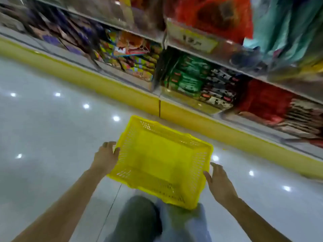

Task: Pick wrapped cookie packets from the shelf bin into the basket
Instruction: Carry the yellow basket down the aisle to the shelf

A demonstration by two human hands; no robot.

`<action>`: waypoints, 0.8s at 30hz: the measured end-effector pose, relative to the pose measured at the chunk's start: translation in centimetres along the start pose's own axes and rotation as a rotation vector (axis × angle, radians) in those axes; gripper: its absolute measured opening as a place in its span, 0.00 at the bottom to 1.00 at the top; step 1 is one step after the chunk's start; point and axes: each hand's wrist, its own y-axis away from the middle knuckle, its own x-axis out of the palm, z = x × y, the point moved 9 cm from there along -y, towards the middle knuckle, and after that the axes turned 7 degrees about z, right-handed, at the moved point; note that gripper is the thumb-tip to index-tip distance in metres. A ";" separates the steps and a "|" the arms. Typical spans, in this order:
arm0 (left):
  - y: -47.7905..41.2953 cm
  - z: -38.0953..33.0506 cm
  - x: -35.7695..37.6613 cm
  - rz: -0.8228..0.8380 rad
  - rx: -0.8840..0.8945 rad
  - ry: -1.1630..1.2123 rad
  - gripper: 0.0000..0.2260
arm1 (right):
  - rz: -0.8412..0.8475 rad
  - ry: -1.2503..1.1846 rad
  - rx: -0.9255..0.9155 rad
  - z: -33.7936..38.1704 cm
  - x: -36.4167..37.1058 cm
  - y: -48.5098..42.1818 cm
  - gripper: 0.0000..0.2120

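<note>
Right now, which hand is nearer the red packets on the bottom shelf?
Right. The right hand sits at the yellow basket's end nearer the red packets; the left hand is at its far end.

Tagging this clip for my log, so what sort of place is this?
Most likely a shop aisle: wrapped snack packets fill clear shelf bins, a yellow price label hangs on the shelf edge, and there is a yellow plastic basket.
</note>
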 end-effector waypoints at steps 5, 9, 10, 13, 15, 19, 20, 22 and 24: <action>-7.2 6.0 6.1 0.041 -0.158 0.167 0.22 | -0.021 -0.226 0.284 -6.2 8.6 -5.6 0.29; -10.9 8.6 9.1 0.048 -0.248 0.322 0.24 | -0.092 -0.528 0.453 -8.6 12.8 -8.2 0.25; -11.5 8.8 9.8 0.072 -0.246 0.342 0.23 | -0.130 -0.580 0.502 -9.1 13.1 -8.6 0.23; -12.6 9.3 10.8 0.086 -0.242 0.440 0.22 | -0.128 -0.657 0.551 -9.9 13.5 -9.4 0.22; -12.5 9.7 10.4 0.087 -0.273 0.510 0.22 | -0.075 -0.696 0.543 -10.1 13.2 -9.5 0.25; -10.1 10.7 7.8 0.071 -0.297 0.530 0.24 | -0.109 -0.707 0.522 -9.0 10.2 -8.2 0.26; -9.1 10.9 6.7 0.046 -0.298 0.522 0.25 | -0.124 -0.696 0.512 -8.2 9.1 -7.6 0.26; -6.6 11.6 3.8 -0.020 -0.323 0.511 0.25 | -0.148 -0.649 0.471 -5.9 6.6 -6.1 0.25; -3.7 12.5 0.0 -0.087 -0.358 0.494 0.26 | -0.179 -0.605 0.399 -2.9 3.7 -4.3 0.24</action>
